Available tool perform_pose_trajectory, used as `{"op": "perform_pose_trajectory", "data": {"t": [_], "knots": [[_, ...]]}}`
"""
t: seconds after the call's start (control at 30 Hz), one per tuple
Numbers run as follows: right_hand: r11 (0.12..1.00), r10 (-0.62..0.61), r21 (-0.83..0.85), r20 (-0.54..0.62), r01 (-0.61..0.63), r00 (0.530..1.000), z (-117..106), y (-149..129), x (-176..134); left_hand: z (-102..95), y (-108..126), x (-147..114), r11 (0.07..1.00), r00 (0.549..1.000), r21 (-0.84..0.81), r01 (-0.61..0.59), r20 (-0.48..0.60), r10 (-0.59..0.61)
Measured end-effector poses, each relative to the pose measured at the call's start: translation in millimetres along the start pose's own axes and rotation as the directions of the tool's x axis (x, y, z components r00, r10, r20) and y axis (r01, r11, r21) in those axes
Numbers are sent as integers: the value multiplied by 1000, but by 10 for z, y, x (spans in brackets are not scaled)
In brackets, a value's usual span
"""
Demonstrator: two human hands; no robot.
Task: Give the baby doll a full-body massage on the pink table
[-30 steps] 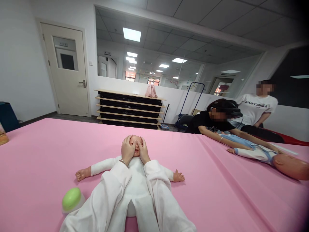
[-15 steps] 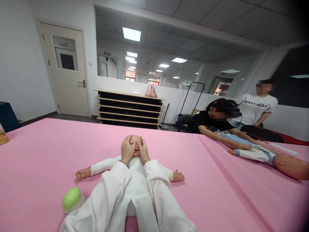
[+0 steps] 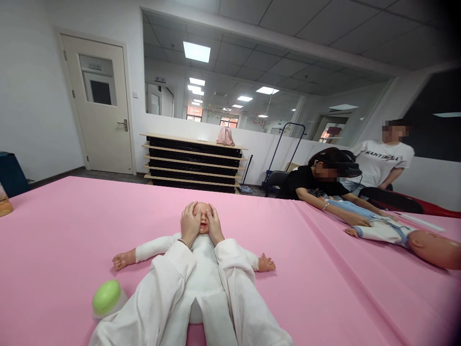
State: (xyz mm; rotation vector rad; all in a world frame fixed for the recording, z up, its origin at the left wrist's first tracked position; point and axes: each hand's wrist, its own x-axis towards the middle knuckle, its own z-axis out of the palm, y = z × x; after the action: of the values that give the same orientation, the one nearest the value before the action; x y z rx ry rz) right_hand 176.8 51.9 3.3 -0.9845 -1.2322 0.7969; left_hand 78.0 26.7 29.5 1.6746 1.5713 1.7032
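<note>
A baby doll (image 3: 203, 266) in a white suit lies on its back on the pink table cover, arms stretched out to both sides and its head at the far end. My left hand (image 3: 190, 222) cups one side of the doll's head, fingers curved along it and thumb on the face near the eye. Against the other side, my right hand (image 3: 215, 224) is curved the same way. Between the thumbs, the nose and mouth show; the eyes are mostly covered. A green-topped white container (image 3: 107, 297) stands beside my left sleeve.
The pink cover (image 3: 317, 298) spreads over the table. To the right, a person in black with a headset (image 3: 334, 162) handles another doll (image 3: 385, 229); a second person (image 3: 386, 158) stands behind. Stacked boards (image 3: 194, 166) are beyond the far edge. A bottle (image 3: 5, 202) is at far left.
My thumbs have shifted slightly outward, baring more of the doll's nose and cheeks. The neighbouring person's hands have moved a little along the other doll, whose arm has shifted.
</note>
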Motion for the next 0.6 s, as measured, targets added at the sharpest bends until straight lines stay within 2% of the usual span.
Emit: {"op": "perform_pose_trajectory", "data": {"t": [0.6], "knots": [[1000,5,7,3,-5,1000,0,-41,-21,-10,17,-5,1000,1000,6,-4,1,4]]}}
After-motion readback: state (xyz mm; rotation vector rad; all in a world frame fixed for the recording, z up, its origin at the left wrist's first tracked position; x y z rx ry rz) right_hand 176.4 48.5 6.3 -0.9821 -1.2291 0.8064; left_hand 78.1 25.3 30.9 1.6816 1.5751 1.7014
